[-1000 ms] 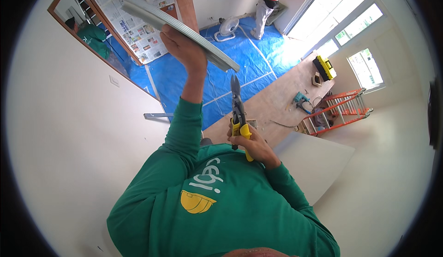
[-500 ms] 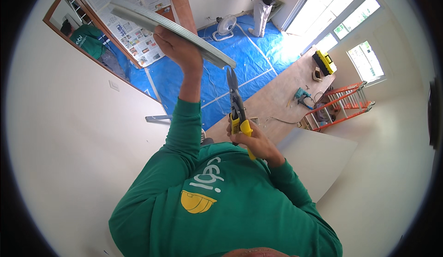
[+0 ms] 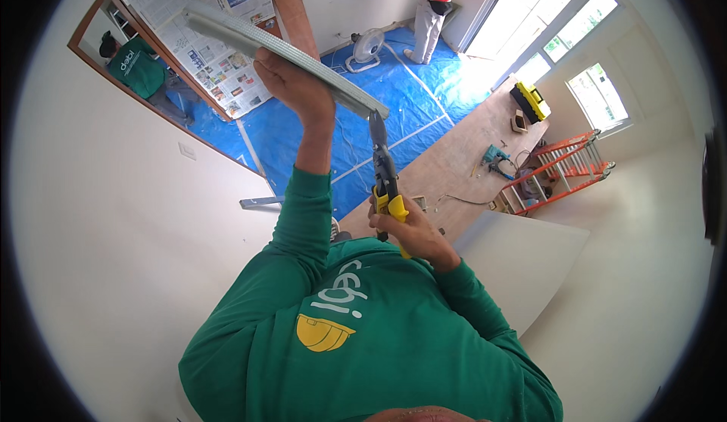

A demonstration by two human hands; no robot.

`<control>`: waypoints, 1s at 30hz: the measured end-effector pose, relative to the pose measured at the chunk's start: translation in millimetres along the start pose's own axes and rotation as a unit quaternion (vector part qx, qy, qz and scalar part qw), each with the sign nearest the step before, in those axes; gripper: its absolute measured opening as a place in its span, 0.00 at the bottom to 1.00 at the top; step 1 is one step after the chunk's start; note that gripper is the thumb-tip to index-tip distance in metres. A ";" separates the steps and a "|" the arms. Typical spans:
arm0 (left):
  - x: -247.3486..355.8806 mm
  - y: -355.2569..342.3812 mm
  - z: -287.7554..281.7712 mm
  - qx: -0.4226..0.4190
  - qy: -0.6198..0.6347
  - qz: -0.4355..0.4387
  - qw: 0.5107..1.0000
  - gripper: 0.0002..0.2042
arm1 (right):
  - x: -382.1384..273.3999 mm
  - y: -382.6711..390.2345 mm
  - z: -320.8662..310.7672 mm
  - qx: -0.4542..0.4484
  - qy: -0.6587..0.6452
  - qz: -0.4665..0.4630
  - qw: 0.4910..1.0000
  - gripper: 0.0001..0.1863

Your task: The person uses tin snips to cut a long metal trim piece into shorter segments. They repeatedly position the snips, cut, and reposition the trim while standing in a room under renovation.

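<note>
My left hand is wrapped round a long, light grey metal channel, raised in front of me and slanting down to the right. In my right hand are tin snips with dark jaws and yellow-and-black handles. The jaws point up and away from me and look closed. Their tip meets the channel's right end; whether they bite into the metal I cannot tell. My palm and the fingers behind the handles are partly hidden.
Blue sheeting covers the floor ahead, with a fan on it. A person in red stands beyond; another in green is through the doorway. To the right are a board, a toolbox and an orange ladder.
The snips have shifted slightly up and left, and their jaws, parted before, have come together at the channel's end. The channel has barely moved.
</note>
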State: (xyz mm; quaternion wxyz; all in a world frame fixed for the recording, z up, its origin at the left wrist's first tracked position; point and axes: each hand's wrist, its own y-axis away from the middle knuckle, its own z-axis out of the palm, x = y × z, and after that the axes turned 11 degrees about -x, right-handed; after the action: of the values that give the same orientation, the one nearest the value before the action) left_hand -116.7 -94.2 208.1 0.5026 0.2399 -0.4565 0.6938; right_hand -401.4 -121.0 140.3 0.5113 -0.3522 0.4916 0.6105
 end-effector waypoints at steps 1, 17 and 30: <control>-0.6 -0.7 -0.5 0.006 -0.005 -0.005 1.000 0.26 | 1.8 -0.3 -0.1 -0.008 -0.009 -0.011 1.000 0.22; -21.4 11.0 0.3 0.013 -0.076 0.034 0.996 0.28 | 38.0 -23.8 17.5 0.034 -0.165 0.007 0.986 0.10; -11.1 -59.1 -11.5 -0.265 -0.068 0.075 0.959 0.28 | 41.0 34.5 -43.9 0.016 0.022 0.199 0.980 0.15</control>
State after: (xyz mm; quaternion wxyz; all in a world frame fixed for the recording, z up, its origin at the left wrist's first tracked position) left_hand -56.9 -84.9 217.1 0.4627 0.1100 -0.6737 0.5656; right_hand -447.5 -151.5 98.6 0.3742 -0.2530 0.5728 0.6840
